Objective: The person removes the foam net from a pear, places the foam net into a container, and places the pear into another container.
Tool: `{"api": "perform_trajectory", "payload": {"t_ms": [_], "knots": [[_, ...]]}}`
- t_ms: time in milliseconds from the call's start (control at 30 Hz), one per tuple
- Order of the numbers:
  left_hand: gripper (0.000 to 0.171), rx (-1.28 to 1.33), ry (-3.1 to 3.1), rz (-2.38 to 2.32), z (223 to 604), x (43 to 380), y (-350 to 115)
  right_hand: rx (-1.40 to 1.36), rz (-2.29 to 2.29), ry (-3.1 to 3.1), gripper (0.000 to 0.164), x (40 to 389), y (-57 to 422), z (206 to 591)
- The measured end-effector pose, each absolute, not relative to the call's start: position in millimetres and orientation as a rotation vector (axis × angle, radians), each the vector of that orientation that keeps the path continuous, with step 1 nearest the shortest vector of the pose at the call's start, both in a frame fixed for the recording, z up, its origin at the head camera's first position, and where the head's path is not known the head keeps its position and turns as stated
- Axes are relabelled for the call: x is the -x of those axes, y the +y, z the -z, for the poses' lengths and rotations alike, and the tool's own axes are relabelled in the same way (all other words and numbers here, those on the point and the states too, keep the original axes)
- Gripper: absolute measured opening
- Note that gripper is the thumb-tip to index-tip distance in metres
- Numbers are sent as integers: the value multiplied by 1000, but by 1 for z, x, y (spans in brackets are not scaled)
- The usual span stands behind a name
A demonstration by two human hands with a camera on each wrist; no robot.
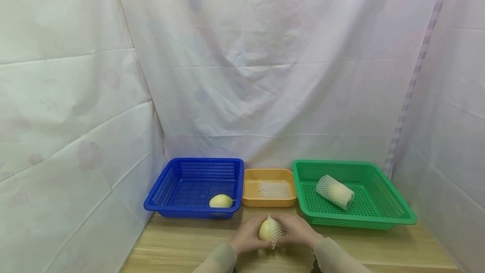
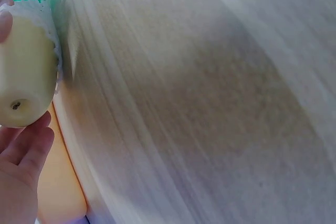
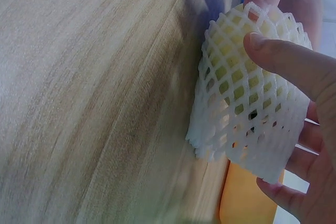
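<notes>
Above the table's front part, a pale yellow pear [image 1: 263, 231] sits partly inside a white foam net sleeve [image 3: 247, 93]. My left hand [image 1: 247, 236] holds the pear's bare end; in the left wrist view its fingers [image 2: 32, 148] lie against the pear's underside, by the dimpled end. My right hand [image 1: 297, 230] grips the foam net from the other side. The right wrist view shows its thumb [image 3: 283, 59] pressed on the mesh and the other fingers behind. Part of the net hangs past the pear on the right-hand side.
A blue basket [image 1: 242, 180] at the left holds one bare pear [image 1: 221, 201]. In the middle, an orange tray [image 1: 248, 202] contains flat foam nets [image 1: 274, 190]. The green basket [image 1: 379, 221] at right holds a netted pear [image 1: 335, 192]. White cloth [image 1: 242, 75] hangs behind.
</notes>
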State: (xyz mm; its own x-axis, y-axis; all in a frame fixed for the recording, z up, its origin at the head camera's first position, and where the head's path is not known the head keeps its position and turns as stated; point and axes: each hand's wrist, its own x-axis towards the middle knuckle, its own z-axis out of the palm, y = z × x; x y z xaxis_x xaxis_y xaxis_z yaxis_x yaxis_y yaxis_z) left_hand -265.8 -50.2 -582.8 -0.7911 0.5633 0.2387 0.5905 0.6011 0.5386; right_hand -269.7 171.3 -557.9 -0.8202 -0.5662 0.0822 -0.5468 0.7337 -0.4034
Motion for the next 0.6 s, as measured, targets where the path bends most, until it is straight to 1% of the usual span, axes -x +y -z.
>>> {"api": "perform_trajectory", "payload": {"t_ms": [367, 600], "knots": [[71, 1004, -2750, 1002, 582, 266, -54, 943, 666, 2867, 76, 270, 174, 556], [72, 1011, -2757, 1019, 579, 265, -56, 954, 676, 2861, 71, 271, 173, 555]]}}
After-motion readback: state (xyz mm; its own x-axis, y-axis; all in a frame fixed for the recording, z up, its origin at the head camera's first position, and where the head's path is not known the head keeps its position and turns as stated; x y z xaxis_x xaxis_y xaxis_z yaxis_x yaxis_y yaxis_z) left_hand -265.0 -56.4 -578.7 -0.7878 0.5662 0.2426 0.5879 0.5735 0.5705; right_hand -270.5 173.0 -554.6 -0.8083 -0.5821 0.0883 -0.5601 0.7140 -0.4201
